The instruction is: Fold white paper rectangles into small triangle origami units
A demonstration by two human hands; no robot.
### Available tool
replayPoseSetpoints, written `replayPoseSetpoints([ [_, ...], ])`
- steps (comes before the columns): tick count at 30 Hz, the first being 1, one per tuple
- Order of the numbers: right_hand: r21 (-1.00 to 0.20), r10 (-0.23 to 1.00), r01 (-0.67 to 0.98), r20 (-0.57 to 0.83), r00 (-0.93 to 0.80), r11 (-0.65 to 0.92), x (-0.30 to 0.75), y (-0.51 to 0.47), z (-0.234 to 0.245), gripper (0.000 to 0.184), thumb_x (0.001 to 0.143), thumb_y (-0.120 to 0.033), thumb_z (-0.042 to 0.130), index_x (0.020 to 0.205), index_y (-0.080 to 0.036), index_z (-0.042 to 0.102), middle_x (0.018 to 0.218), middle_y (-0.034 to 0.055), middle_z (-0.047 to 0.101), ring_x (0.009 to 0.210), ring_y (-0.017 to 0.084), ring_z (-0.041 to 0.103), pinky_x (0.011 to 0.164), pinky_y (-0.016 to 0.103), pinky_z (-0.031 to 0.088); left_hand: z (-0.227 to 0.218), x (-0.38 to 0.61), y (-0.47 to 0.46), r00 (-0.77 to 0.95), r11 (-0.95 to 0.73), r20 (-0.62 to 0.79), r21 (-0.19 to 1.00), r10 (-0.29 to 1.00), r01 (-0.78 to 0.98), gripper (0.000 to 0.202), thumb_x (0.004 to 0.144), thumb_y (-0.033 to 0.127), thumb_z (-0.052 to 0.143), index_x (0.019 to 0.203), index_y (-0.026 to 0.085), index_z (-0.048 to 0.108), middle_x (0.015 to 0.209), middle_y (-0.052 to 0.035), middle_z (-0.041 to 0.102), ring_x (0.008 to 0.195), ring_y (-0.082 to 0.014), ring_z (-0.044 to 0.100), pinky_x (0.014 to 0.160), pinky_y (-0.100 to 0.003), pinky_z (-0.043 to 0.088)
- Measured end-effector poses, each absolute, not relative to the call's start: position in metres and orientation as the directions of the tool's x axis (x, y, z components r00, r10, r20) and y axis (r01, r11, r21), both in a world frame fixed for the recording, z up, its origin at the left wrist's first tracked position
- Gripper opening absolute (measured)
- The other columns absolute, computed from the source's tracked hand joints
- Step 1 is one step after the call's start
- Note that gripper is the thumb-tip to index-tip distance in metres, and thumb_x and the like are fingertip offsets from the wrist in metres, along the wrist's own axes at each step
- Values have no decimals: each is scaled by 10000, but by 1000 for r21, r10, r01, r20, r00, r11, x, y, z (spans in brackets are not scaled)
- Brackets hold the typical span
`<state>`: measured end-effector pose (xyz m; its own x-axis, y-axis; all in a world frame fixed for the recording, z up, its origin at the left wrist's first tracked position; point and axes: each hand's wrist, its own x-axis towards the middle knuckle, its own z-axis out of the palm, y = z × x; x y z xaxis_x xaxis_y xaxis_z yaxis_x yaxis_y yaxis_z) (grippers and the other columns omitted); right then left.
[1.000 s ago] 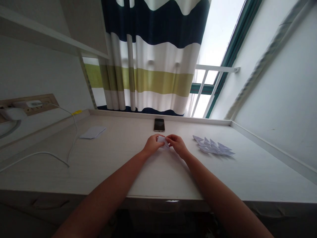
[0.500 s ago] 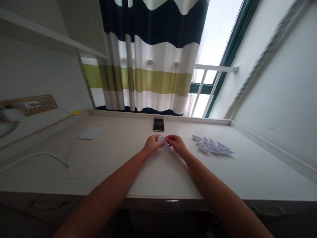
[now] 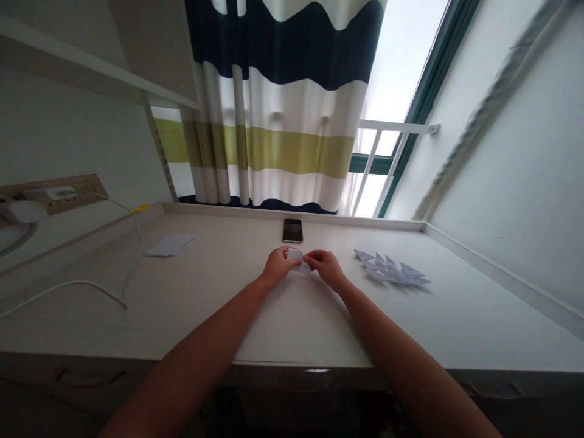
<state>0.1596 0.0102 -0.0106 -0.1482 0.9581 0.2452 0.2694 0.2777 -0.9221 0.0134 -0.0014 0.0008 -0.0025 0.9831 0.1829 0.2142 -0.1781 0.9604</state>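
A small piece of folded white paper (image 3: 296, 261) is pinched between my left hand (image 3: 277, 267) and my right hand (image 3: 325, 268), just above the middle of the desk. Both hands' fingers close on its edges, and part of it is hidden behind them. To the right of my right hand lies a loose group of several folded paper triangles (image 3: 390, 269). A black smartphone (image 3: 292, 231) lies face up on the desk, a little beyond my hands.
The pale wood-grain desk (image 3: 292, 328) meets the wall and curtain at the back. A stack of white paper (image 3: 170, 245) and a white cable (image 3: 132, 255) lie to the left. A charger sits in a wall socket strip (image 3: 50, 196). A striped curtain (image 3: 274, 103) hangs beyond.
My hands have parted the paper slightly, and more of its left part shows beside my left fingers. The view has shifted very little.
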Motion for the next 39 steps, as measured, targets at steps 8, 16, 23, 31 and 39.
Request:
replayPoseSetpoints([
  [8,-891,956,348,260,-133,291,161,10,-9,179,641,-314,591,665,-144,643,467,-12,544,443,98,459,483,234,384,0,13,1,-60,-146,154,982,986,122,253,530,143,656,777,108,616,674,-20,609,619,-128,551,577,-232,427],
  [16,-890,953,341,277,-125,303,158,8,-6,176,654,-333,573,626,-160,580,440,-30,506,419,96,453,454,227,365,-3,13,3,-39,-106,106,994,994,-13,226,533,164,665,739,104,596,688,-35,618,640,-143,574,596,-257,460],
  [23,-864,935,359,324,-143,354,160,8,-8,210,668,-365,569,678,-158,597,521,-7,547,484,106,476,486,234,380,-3,13,2,-6,-117,117,993,993,-17,245,533,164,669,755,110,581,673,-24,607,631,-146,575,598,-271,473],
  [31,-901,943,277,325,-77,333,160,9,-8,177,627,-328,594,655,-154,612,568,3,568,529,114,478,525,249,387,-1,17,-4,154,-179,164,980,974,87,266,547,131,663,776,138,529,596,8,580,568,-146,581,525,-258,479],
  [39,-981,982,62,178,-60,182,158,7,-4,188,570,-321,638,599,-140,594,515,-17,545,497,97,466,524,250,383,-6,12,-1,94,-319,306,931,947,177,246,668,331,592,822,140,573,602,-12,599,562,-139,571,495,-218,430],
])
